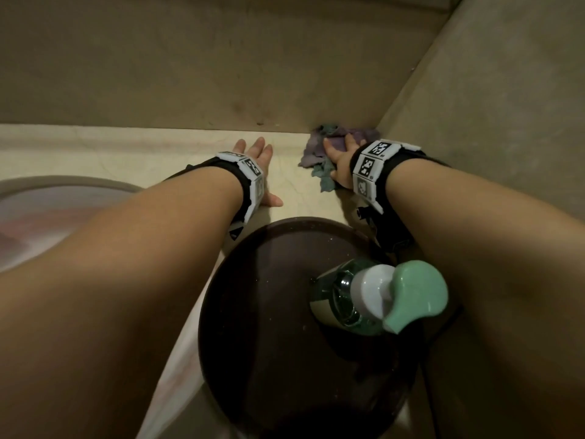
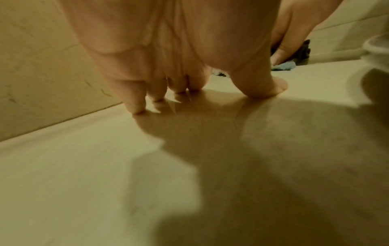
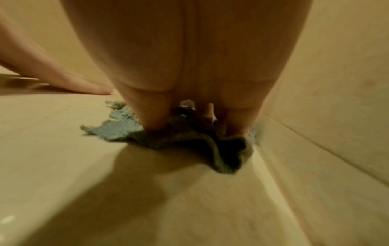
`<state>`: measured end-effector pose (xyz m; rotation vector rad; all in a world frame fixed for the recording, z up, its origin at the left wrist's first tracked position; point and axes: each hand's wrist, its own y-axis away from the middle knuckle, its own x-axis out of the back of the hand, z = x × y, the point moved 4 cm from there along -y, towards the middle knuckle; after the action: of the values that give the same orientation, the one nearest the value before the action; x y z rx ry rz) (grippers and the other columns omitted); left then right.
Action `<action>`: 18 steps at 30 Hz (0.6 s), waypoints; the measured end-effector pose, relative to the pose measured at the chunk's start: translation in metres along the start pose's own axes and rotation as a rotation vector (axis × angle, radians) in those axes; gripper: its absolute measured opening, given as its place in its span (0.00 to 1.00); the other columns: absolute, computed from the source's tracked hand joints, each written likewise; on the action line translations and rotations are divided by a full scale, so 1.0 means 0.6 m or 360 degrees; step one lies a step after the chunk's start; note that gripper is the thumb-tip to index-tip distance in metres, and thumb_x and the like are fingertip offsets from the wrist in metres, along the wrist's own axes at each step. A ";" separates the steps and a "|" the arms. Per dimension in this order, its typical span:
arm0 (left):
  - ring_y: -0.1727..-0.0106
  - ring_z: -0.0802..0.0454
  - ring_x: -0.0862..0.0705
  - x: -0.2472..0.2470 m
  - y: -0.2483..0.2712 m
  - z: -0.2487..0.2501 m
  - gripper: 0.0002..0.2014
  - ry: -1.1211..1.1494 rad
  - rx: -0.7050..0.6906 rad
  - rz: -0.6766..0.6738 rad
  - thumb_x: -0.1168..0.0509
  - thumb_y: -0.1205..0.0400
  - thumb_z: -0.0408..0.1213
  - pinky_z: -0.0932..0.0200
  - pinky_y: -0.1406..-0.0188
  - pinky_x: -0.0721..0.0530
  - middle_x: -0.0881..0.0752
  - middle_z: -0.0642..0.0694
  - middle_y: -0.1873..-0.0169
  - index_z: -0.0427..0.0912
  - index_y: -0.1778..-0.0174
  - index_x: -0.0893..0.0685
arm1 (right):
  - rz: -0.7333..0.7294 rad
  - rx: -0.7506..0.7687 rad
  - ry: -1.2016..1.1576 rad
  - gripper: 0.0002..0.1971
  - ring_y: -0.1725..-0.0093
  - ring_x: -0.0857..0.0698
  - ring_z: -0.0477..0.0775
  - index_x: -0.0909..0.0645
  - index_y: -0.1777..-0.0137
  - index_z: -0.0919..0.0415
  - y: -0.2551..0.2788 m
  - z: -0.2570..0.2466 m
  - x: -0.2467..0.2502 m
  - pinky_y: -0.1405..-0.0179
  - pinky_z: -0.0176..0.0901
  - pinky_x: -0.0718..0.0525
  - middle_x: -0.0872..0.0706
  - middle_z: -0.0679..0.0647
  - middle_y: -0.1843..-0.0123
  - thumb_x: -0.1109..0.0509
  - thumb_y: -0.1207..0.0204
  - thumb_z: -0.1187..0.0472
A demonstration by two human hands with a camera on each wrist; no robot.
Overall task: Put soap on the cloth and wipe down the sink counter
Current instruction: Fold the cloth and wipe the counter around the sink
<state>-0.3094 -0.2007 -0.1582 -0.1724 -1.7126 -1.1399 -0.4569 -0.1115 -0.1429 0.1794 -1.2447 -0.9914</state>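
A crumpled purple and teal cloth (image 1: 311,155) (image 3: 118,129) lies on the pale sink counter (image 1: 158,153), pushed into the back right corner where two walls meet. My right hand (image 1: 340,160) (image 3: 189,116) presses down on the cloth with spread, straight fingers. My left hand (image 1: 258,163) (image 2: 210,93) rests flat on the bare counter just left of the cloth, fingertips and thumb touching the surface, holding nothing. A clear green soap bottle (image 1: 345,299) with a mint pump head (image 1: 414,296) stands on a dark round tray (image 1: 259,312) between my forearms. In the left wrist view a bit of the cloth (image 2: 283,66) shows past my thumb.
The sink basin's rim (image 1: 63,180) curves in at the left. The back wall (image 1: 221,74) and right wall (image 1: 490,106) close off the corner. Bare counter (image 2: 105,166) stretches left of my left hand along a raised back lip.
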 end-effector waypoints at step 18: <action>0.14 0.42 0.61 -0.003 -0.002 0.002 0.58 0.0055 0.0027 0.0013 0.34 0.30 0.67 0.40 0.18 0.51 0.65 0.51 0.16 0.47 0.16 0.65 | 0.0064 0.0163 -0.0212 0.33 0.16 0.58 0.66 0.64 0.17 0.42 -0.008 -0.024 0.000 0.19 0.63 0.55 0.64 0.55 0.14 0.49 0.16 0.49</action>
<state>-0.3099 -0.1999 -0.1606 -0.1482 -1.6891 -1.1160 -0.4472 -0.1199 -0.1513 0.1692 -1.4172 -0.9173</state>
